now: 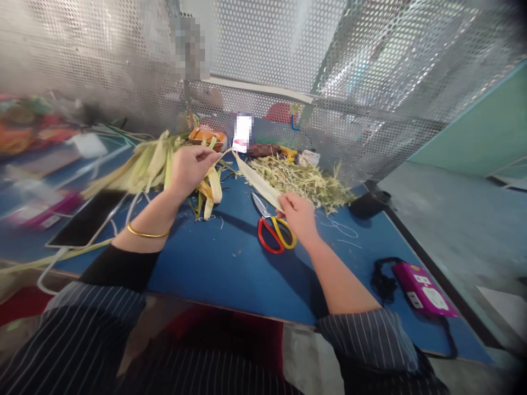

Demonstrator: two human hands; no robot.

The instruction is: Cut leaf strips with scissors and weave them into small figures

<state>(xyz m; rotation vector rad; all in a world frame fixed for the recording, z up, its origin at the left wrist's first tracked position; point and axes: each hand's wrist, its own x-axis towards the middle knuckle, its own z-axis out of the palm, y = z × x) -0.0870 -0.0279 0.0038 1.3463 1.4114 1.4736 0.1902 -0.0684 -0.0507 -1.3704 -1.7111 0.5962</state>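
Observation:
A long pale green leaf strip (pixel 257 181) is stretched between both hands over the blue table (pixel 222 269). My left hand (pixel 190 167) is closed around folded leaf strips (pixel 212 189) and pinches the strip's far end. My right hand (pixel 298 215) pinches the strip's near end. Scissors with one red and one yellow handle (pixel 274 229) lie on the table just left of my right hand. A bundle of long green leaves (pixel 142 164) lies behind my left hand.
A heap of shredded leaf scraps (pixel 307 181) lies at the back right. A dark tablet (pixel 88 218) with a white cable sits at the left. A pink device (pixel 422 288) with a black cord rests near the right edge. Perforated metal screens (pixel 288 60) enclose the back.

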